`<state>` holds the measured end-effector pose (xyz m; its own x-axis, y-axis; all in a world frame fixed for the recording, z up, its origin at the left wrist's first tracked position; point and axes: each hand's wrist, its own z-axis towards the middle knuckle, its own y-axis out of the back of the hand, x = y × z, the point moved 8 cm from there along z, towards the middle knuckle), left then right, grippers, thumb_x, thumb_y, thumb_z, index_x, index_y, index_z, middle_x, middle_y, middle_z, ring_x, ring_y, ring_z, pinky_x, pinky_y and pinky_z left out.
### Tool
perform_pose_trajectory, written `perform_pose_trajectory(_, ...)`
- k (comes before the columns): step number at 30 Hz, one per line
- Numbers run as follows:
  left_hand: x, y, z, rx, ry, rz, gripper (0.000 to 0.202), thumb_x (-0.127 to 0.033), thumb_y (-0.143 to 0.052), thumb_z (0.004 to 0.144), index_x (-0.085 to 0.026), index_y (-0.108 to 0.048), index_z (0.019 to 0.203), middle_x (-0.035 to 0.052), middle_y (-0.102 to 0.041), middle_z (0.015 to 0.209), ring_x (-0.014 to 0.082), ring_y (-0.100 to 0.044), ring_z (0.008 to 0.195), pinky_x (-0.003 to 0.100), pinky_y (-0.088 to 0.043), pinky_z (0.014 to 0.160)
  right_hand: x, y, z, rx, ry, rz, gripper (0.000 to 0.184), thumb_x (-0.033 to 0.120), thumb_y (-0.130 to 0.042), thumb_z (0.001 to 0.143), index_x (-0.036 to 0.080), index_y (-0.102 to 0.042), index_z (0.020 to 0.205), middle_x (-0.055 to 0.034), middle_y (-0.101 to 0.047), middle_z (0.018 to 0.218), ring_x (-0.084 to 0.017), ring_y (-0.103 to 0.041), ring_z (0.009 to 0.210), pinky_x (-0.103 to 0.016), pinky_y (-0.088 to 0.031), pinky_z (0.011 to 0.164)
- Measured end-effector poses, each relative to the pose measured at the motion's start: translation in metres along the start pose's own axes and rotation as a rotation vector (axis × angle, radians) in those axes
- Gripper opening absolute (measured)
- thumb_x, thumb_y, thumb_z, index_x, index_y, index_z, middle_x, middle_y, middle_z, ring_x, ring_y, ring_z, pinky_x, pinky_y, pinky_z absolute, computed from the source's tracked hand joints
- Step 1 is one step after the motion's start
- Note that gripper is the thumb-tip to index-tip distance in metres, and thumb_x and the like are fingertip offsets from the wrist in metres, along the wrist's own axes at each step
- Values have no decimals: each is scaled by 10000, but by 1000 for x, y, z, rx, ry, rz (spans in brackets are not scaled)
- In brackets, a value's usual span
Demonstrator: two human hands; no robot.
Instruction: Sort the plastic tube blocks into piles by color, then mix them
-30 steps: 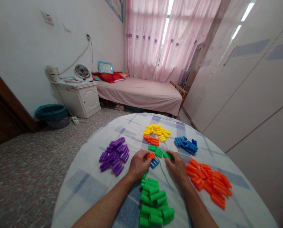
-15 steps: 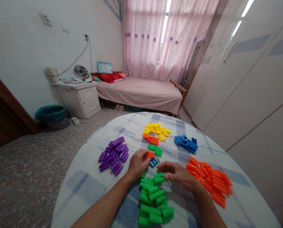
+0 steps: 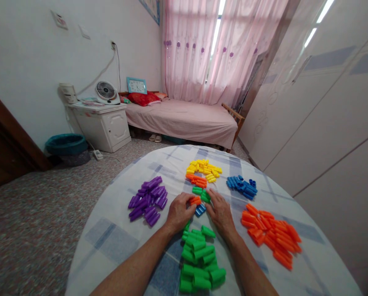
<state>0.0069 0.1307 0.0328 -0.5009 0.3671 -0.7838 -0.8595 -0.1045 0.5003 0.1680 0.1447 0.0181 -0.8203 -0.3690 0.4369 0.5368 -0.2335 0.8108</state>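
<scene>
My left hand (image 3: 181, 210) has its fingers closed around a small orange ribbed plastic block (image 3: 195, 200). Just below that block lies a blue ribbed block (image 3: 200, 210), between my two hands. My right hand (image 3: 220, 210) reaches in from the right, its fingertips on a green ribbed block (image 3: 205, 196); the thumb side is partly hidden. Beyond my fingers sit another green block (image 3: 196, 190) and a few orange blocks (image 3: 196, 181). Nearer me, between my forearms, is a pile of green blocks (image 3: 199, 263), with a single green block (image 3: 208, 231) at its far end.
Purple blocks (image 3: 148, 201) lie left on the round cloth-covered table (image 3: 110, 205). Yellow blocks (image 3: 203, 167) are at the far side, blue blocks (image 3: 242, 187) at the far right, and an orange pile (image 3: 273, 234) at the right. A bed (image 3: 184, 117) stands beyond.
My right hand has moved forward from the near green pile to the green block beside my left fingers. My left hand stays on the orange block.
</scene>
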Motion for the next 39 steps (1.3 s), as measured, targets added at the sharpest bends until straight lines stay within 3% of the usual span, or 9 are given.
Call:
perform_pose_trajectory(8, 0, 0, 0, 2, 12, -7, 209, -212, -565, 794, -215, -663, 978, 27, -663, 961, 162, -594, 915, 283, -458, 851, -2, 6, -2, -19, -45, 45, 337, 290, -528, 838, 208, -580, 1161, -77, -621, 1143, -236, -533, 1084, -402, -408, 938)
perform_pose_trajectory(18, 5, -2, 0, 18, 19, 10, 222, -242, -557, 807, -211, -657, 1003, 30, -656, 969, 166, -587, 932, 291, -455, 855, -2, 22, -22, -8, -138, 275, 367, 305, -581, 776, 204, -610, 1128, -72, -640, 1124, -238, -558, 1068, -412, -418, 959)
perform_pose_trajectory(23, 4, -2, 0, 28, 23, 4, 226, -234, -552, 806, -210, -654, 1006, 34, -654, 993, 171, -583, 947, 297, -451, 871, -2, 32, -52, 142, -256, 529, 414, 356, -610, 785, 218, -598, 1176, -81, -623, 1193, -248, -562, 1111, -428, -418, 984)
perform_pose_trajectory(27, 4, -2, 0, 33, 28, 6, 227, -240, -557, 804, -212, -657, 1006, 35, -653, 988, 174, -580, 945, 302, -452, 876, 8, 36, -78, 301, -235, 717, 405, 387, -640, 785, 230, -620, 1158, -83, -640, 1163, -257, -577, 1090, -419, -441, 958)
perform_pose_trajectory(30, 4, -2, 0, 25, 17, -3, 223, -237, -563, 802, -214, -659, 1002, 34, -657, 983, 172, -580, 938, 304, -453, 877, 9, 37, -90, 347, -226, 749, 404, 417, -662, 766, 234, -646, 1126, -80, -652, 1133, -263, -587, 1071, -408, -448, 945)
perform_pose_trajectory(36, 3, -1, 0, 13, 9, -39, 227, -229, -583, 791, -214, -662, 1003, 36, -659, 990, 169, -589, 948, 302, -468, 873, 2, 36, -89, 302, -299, 708, 339, 461, -614, 799, 239, -678, 1047, -72, -672, 1095, -253, -608, 1037, -391, -468, 916)
perform_pose_trajectory(39, 0, -2, 0, 52, 15, -131, 255, -200, -604, 768, -217, -660, 1016, 37, -657, 1017, 164, -600, 958, 281, -489, 850, -2, 36, -80, 214, -366, 679, 358, 475, -588, 816, 226, -665, 1062, -88, -672, 1086, -253, -624, 1008, -393, -495, 875)
